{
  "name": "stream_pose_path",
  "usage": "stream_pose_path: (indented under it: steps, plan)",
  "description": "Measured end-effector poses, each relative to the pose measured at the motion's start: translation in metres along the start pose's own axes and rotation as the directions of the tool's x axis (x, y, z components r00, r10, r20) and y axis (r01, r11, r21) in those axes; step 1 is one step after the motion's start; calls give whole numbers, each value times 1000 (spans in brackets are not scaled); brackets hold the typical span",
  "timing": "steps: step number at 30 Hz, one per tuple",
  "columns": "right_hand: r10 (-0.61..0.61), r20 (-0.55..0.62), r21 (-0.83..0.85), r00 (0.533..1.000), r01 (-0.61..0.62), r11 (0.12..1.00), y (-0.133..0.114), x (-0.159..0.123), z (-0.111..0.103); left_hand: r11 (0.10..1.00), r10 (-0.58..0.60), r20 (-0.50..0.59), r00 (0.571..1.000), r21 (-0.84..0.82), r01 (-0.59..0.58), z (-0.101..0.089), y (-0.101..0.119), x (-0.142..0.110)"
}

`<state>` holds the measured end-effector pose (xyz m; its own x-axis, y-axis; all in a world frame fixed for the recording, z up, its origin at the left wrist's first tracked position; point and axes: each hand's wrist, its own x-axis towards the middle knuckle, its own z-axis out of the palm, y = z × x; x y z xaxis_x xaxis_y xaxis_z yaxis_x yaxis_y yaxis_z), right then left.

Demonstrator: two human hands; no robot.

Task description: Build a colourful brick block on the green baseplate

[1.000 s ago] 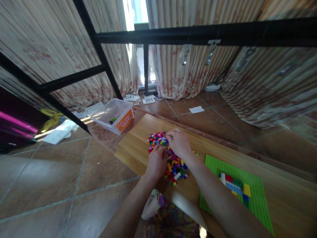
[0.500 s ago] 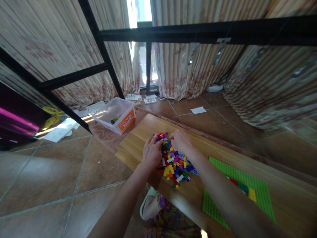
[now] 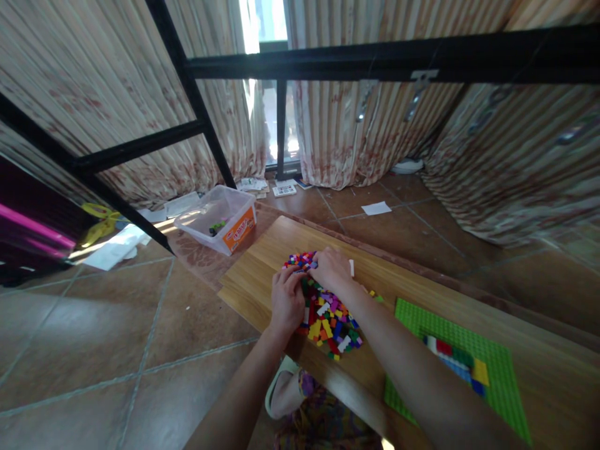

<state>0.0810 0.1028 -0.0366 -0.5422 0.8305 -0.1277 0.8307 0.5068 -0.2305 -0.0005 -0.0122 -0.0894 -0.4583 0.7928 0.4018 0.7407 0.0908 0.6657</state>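
Note:
A pile of small colourful toy building bricks (image 3: 330, 310) is spread on the wooden table, between and below my hands. My left hand (image 3: 287, 298) is at the pile's left side, its fingers curled in towards the right hand. At the upper part of the pile, my right hand (image 3: 332, 269) has its fingers bent down, the tips close to the left fingertips. Whatever sits between the fingers is too small or hidden to name. A white brick (image 3: 351, 268) lies just right of the right hand. Partly under my right forearm is a green baseplate (image 3: 499, 369) with several bricks (image 3: 462, 356) joined on it.
The wooden table (image 3: 281, 240) runs diagonally to the lower right. A clear plastic bin (image 3: 199, 228) with an orange label and a few bricks stands beyond its left end. Black metal bars (image 3: 328, 65) cross in front of striped curtains. Papers (image 3: 376, 208) lie on the tiled floor.
My right hand has shifted slightly down and left, and the two hands' fingertips have come together. The left fingers are more curled. More of the bricks on the green baseplate show now.

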Motion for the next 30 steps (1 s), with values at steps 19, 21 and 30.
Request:
stream_pose_path:
  steps: [19,21,30]
  plan:
    - [34,-403,533,915,204,821,13,-78,-3,848,-208,60,976,-487,210,-4,50,3]
    - [77,-428,590,900,214,779,12,-89,-3,728,-229,217,949,-609,315,-10,58,3]
    - [121,-152,959,981,117,259,27,-106,-3,615,-194,424,885,-650,446,-30,72,-9]
